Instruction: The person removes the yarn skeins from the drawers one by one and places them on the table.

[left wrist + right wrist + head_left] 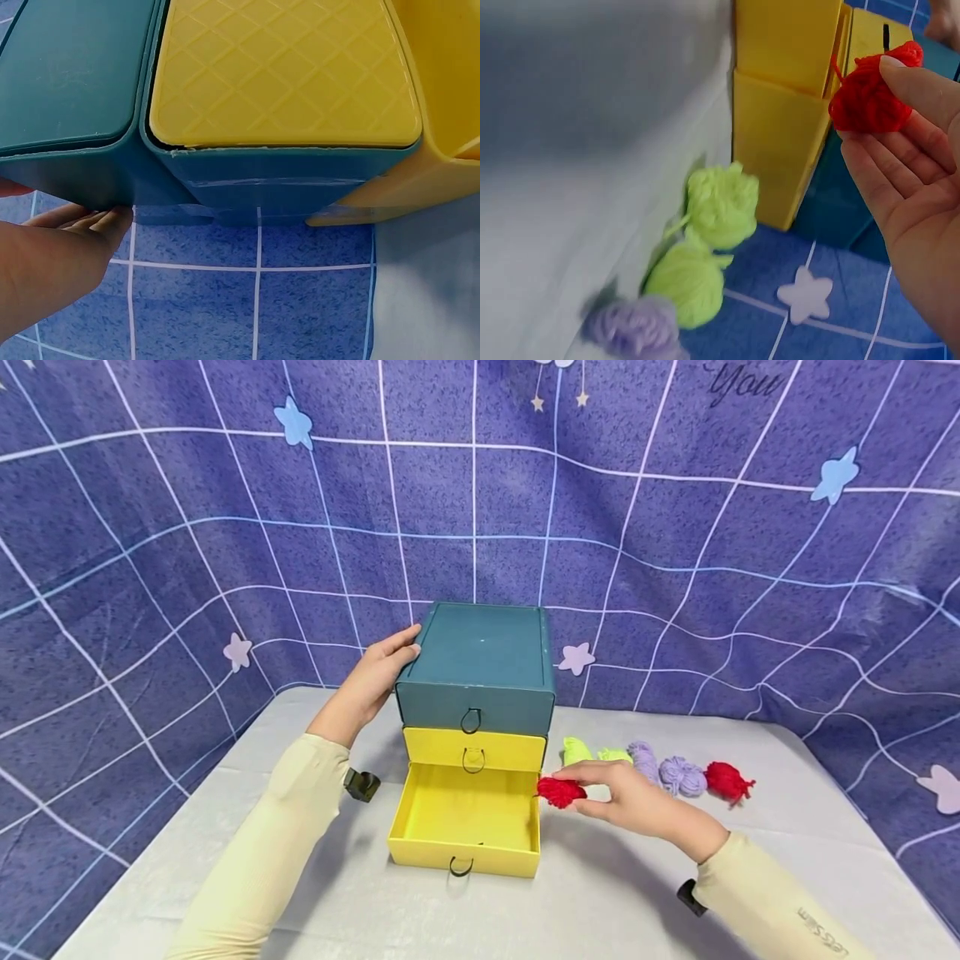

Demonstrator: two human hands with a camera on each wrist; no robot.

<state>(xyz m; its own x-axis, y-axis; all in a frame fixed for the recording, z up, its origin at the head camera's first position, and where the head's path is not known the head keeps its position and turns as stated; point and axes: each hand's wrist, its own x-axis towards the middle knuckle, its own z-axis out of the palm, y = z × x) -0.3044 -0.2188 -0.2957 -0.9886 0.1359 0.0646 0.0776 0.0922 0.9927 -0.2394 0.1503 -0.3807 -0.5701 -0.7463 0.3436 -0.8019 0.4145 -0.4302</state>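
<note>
A small drawer cabinet (pixel 480 647) with a teal top stands mid-table, its yellow bottom drawer (pixel 465 857) pulled out and bare inside. Between thumb and fingers my right hand (pixel 630 797) pinches a red yarn ball (pixel 561 792), held beside the open drawer's right wall. In the right wrist view the red yarn ball (pixel 874 94) shows a loose strand at its left. My left hand (pixel 377 677) rests against the left side of the teal top section. From the left wrist view, the left hand's fingers (pixel 112 225) touch the teal side wall.
Right of the cabinet, yellow-green yarn balls (pixel 576 752), purple yarn balls (pixel 682 777) and another red yarn ball (pixel 729 782) lie in a row on the pale table (pixel 337 893). A blue grid-patterned curtain (pixel 480 485) hangs behind. The teal drawer and the upper yellow drawer (pixel 476 750) are closed.
</note>
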